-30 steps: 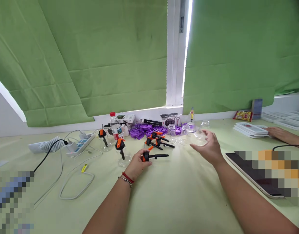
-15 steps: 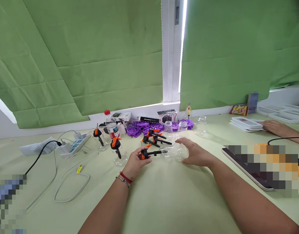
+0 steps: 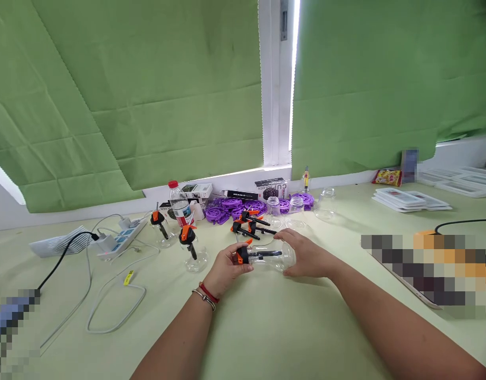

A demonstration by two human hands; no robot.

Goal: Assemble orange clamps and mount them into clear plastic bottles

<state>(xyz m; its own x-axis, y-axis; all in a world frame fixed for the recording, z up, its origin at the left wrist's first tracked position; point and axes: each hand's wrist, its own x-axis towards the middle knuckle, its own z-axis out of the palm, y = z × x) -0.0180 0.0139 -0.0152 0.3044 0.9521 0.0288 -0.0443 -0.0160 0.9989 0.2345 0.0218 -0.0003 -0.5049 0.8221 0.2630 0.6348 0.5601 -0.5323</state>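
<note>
Left hand (image 3: 226,267) clamped on pump (image 3: 247,255), right hand (image 3: 306,258) gripped bottle (image 3: 275,258), pump tube lay inside bottle.

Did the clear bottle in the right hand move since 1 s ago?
Yes. The clear bottle in the right hand came left and nearer the person, away from the standing jars.

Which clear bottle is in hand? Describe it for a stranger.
Below the white window post between the green blinds, find the table's middle. The clear bottle is held sideways there, right hand on its body, left hand on the orange-and-black pump head in its neck. The other bottles stand upright.
</note>
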